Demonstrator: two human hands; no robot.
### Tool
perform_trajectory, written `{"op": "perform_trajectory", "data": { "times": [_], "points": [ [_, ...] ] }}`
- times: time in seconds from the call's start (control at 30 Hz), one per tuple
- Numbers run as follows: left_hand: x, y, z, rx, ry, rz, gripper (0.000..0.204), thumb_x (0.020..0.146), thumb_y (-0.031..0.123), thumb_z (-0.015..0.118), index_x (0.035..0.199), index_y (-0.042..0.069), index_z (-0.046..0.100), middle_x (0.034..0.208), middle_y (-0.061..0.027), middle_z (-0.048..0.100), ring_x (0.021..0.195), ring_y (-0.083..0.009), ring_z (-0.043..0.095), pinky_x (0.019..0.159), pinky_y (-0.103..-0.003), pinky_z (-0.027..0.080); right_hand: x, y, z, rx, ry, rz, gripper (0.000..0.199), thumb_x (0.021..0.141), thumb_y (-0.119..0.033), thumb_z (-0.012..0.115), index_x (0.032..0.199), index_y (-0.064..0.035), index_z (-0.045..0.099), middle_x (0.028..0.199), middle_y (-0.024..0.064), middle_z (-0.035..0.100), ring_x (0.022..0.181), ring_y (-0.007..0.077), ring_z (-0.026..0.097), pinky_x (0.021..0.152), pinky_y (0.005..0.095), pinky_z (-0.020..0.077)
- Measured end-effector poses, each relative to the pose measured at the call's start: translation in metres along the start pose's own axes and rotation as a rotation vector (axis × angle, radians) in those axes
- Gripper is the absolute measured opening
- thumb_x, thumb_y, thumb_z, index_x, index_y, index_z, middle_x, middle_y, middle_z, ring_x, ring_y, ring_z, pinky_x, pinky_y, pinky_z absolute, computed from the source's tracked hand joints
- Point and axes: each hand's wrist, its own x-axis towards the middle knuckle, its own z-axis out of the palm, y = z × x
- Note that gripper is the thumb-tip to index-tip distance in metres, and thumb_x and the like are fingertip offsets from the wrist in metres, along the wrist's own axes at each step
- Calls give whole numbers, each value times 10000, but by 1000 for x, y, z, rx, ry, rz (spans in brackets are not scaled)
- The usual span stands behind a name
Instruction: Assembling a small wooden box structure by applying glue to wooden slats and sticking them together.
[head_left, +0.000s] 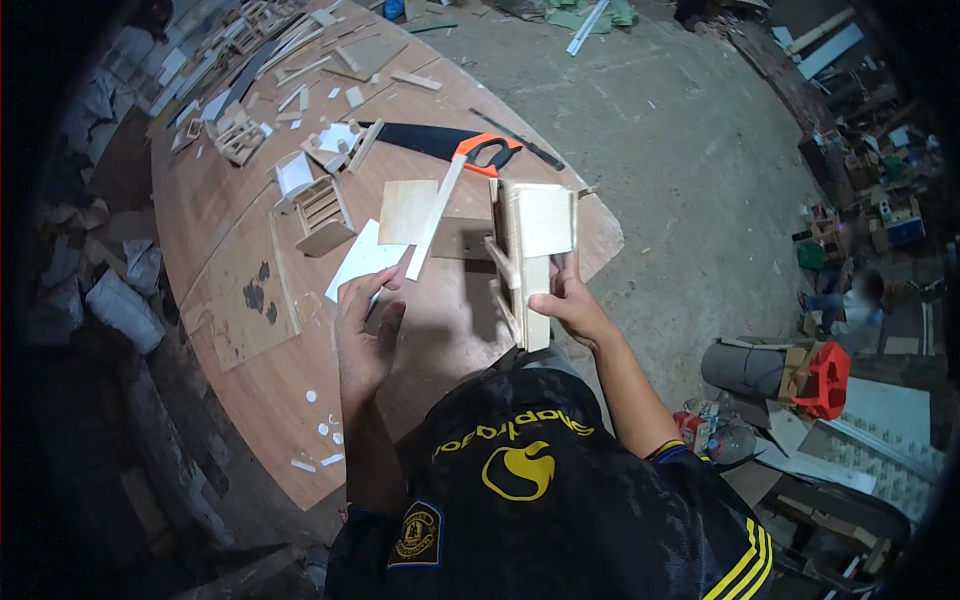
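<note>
Black shirt (520, 500) closest | right hand (572, 308) grips wood box (543, 218) at table's (250, 400) right edge | left hand (365, 335) loosely curled, holding nothing, near white sheet (352, 265) | wide gap between left hand and box | gray floor (680, 210) past edge

A brown plywood worktable (262, 405) stands on a grey concrete floor (680, 150); cool, uneven light falls on both, and pale boards (885, 410) lie at the lower right.
</note>
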Motion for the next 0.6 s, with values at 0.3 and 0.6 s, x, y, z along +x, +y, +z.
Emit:
{"op": "perform_trajectory", "data": {
  "times": [0.3,0.6],
  "points": [
    [-79,-68,-10,-101,112,-425,277,934,163,553,1164,21,609,1008,-105,586,962,-204,550,888,-313,429,12,65,20,-1169,130,-11,837,553,-331,849,1179,-36,379,1088,239,549,1091,374,523,931,428,419],
    [-137,-94,-9,-79,171,-512,256,964,163,541,1149,7,626,1044,-74,616,981,-156,585,891,-275,438,20,135,33,-1610,-141,-193,733,580,-370,814,1189,-88,519,1235,163,470,1124,346,459,908,483,353]
  ]
}}
